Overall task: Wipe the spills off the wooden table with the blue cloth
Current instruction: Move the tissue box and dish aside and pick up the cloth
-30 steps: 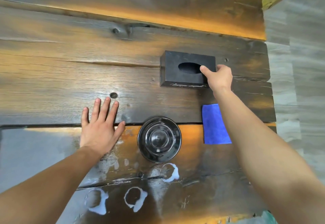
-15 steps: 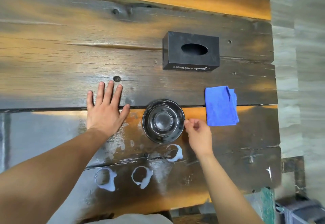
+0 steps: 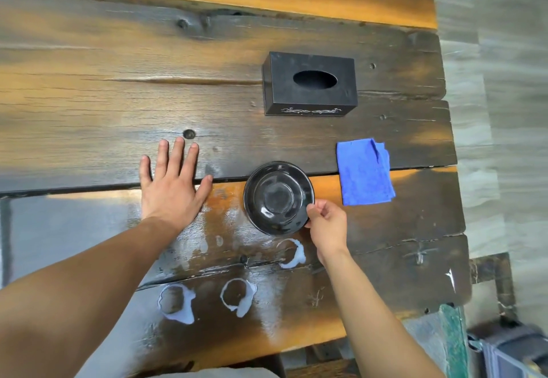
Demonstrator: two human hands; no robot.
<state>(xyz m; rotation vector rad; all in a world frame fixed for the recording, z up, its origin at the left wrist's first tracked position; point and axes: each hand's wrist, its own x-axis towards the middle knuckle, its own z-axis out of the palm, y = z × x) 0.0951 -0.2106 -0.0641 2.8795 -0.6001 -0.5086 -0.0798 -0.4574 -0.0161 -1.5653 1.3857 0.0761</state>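
Observation:
A folded blue cloth (image 3: 366, 171) lies on the wooden table (image 3: 89, 96), right of a black bowl (image 3: 277, 196). White ring-shaped spills (image 3: 237, 296) mark the near planks: two near the front edge and one (image 3: 292, 254) just below the bowl, with smaller smears between. My right hand (image 3: 326, 223) pinches the bowl's near-right rim. My left hand (image 3: 172, 185) rests flat on the table, fingers spread, left of the bowl. Neither hand touches the cloth.
A black tissue box (image 3: 310, 84) stands beyond the bowl. The table's right edge runs just past the cloth, with grey floor (image 3: 504, 111) beyond. A dark stool or bench end (image 3: 495, 277) and a bag sit at the lower right.
My right hand left the tissue box, came back toward me and took hold of the bowl's rim. The left hand stayed flat on the table.

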